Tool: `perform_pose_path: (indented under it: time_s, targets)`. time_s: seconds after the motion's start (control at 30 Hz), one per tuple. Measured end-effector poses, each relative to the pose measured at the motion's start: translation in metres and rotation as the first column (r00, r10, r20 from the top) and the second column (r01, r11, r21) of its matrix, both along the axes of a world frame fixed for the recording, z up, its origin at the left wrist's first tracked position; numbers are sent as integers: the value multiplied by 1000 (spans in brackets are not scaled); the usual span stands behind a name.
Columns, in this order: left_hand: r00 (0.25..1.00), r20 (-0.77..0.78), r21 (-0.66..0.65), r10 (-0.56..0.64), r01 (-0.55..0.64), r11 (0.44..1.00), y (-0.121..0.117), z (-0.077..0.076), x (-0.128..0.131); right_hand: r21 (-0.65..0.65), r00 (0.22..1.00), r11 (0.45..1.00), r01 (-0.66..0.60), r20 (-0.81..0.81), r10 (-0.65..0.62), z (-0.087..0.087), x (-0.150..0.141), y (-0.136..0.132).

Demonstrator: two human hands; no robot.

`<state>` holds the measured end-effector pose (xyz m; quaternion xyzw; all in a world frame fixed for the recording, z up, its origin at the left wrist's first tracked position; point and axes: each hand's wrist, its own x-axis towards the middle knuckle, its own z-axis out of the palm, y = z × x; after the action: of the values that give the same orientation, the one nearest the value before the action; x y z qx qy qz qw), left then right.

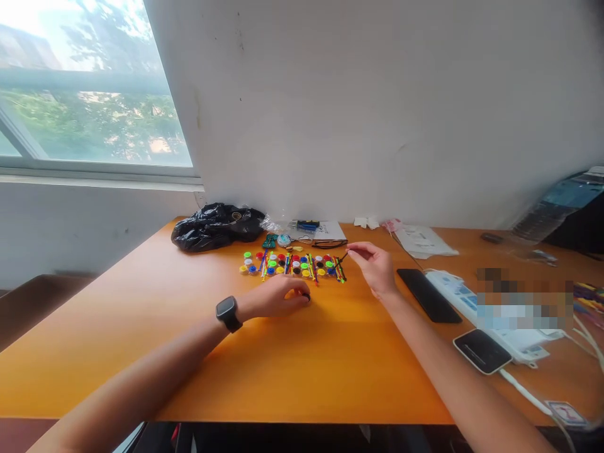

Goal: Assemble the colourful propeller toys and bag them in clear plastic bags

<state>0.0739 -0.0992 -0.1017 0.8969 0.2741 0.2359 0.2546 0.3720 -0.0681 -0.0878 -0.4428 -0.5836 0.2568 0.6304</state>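
Observation:
My left hand (278,297), with a black watch (227,313) on its wrist, rests low over the table with its fingers curled in a pinch. Between the fingertips is a small black round piece (306,297). Farther right, my right hand (377,269) is raised, its thumb and forefinger closed on a thin dark stick (341,259) that slants down to the left. Just beyond both hands lie rows of small round coloured pieces (296,264) in white, red, green, blue, yellow and black. Bundles of thin coloured sticks (311,267) lie between those groups.
A black plastic bag (217,228) sits at the back left. Eyeglasses (329,243) and a paper sheet (335,229) lie near the wall. On the right are a black phone (428,296), a white power strip (455,292), a charging device (482,350) and a clear bottle (552,204).

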Motion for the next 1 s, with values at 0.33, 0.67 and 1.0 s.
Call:
perform_pose_path:
  time_s: [0.33,0.67,1.0]
  targets:
    - [995,58,92,-78,72,993,-8,-14,-5,-206,986,968,-140,-123,116,-10,-20,-10]
    - [995,57,113,-85,79,991,-13,-15,-3,-268,965,929,-256,-120,232,-28,-47,-18]
    - [950,275,483,-147,-4,876,-109,84,-13,-259,910,895,-362,108,399,-52,-67,-39]
